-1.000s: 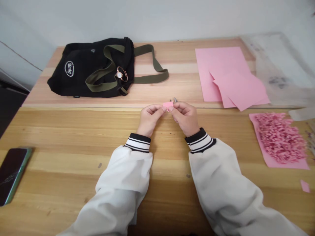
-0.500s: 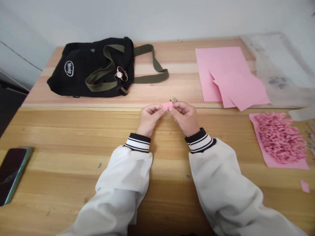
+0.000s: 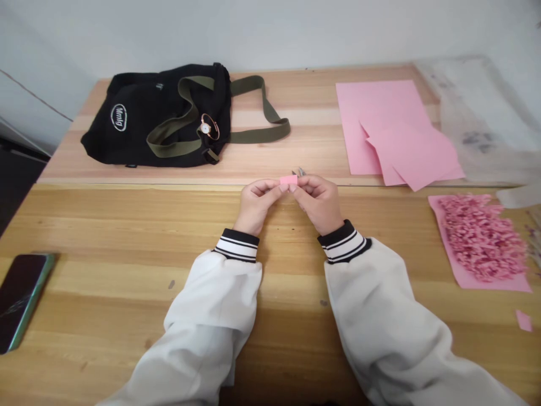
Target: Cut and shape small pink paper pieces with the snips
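A small piece of pink paper (image 3: 289, 180) is pinched between both hands near the middle of the table. My left hand (image 3: 258, 204) grips its left end between thumb and fingers. On the other end, the thumb and fingers of my right hand (image 3: 319, 202) are closed. Two grey metal tips (image 3: 300, 171), perhaps of scissors, stick out just behind the right fingers. The rest of that tool is mostly covered by the hand, so whether it is held or lies on the table I cannot tell.
Back left lies a black bag (image 3: 156, 115) with a watch (image 3: 205, 128) on it. Pink sheets (image 3: 380, 113) overlap at back right, beside a clear plastic bag (image 3: 486, 118). Curled pink paper bits (image 3: 482, 237) are heaped at right, above a pink scrap (image 3: 523, 321). A phone (image 3: 23, 299) lies left.
The pink paper piece between my fingers has tilted slightly, with its face a little more level. Both hands stay in nearly the same place.
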{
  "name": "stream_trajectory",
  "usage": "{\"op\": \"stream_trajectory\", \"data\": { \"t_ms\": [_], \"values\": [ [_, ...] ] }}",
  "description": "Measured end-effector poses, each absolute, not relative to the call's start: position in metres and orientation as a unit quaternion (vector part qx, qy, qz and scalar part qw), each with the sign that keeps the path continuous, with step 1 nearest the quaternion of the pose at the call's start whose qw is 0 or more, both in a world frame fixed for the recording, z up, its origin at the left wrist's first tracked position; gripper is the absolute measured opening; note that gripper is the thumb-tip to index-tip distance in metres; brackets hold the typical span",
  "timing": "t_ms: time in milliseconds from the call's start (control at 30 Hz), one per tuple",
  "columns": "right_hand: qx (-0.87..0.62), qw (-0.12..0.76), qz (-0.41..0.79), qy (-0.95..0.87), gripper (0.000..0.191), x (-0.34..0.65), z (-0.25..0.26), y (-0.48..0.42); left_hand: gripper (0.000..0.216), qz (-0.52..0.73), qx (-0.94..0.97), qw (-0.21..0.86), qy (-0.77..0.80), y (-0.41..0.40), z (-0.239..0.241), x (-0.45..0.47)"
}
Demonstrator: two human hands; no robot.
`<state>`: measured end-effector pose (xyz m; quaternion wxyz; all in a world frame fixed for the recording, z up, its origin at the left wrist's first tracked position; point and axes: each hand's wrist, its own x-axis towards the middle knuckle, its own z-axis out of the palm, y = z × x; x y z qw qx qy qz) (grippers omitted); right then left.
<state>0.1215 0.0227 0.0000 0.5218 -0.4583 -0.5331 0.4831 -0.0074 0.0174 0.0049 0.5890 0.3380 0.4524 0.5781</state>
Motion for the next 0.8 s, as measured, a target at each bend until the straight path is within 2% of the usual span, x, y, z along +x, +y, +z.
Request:
{"op": "stream_trajectory", "data": {
  "t_ms": [267, 800],
  "values": [
    [-0.462, 0.526, 0.486, -0.523, 0.032, 0.1205, 0.0007, 0.0232, 0.023, 0.580, 0.335, 0.598, 0.441, 0.0167, 0.0063, -0.0089],
    [-0.454, 0.534, 0.490, -0.518, 0.037, 0.1200, 0.0008, 0.0236, 0.025, 0.579, 0.340, 0.593, 0.445, 0.0160, 0.0068, -0.0075]
  ]
}}
